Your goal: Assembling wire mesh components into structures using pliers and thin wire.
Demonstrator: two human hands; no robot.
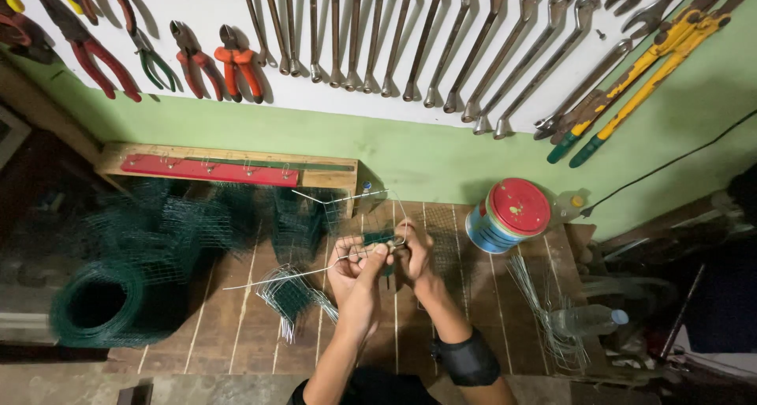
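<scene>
Both hands, left hand [352,272] and right hand [413,251], pinch a thin wire [277,277] (light, springy, likely poky); best gripped near its bend.

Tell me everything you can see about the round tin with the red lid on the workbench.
The tin is a squat cylinder that looks like metal, with a blue and white printed side and a red lid bearing a small pale mark. It lies tipped, lid facing up toward the camera, at the back of the wooden bench against the green wall. Neither hand touches it; a small plastic bottle sits beside it.
</scene>
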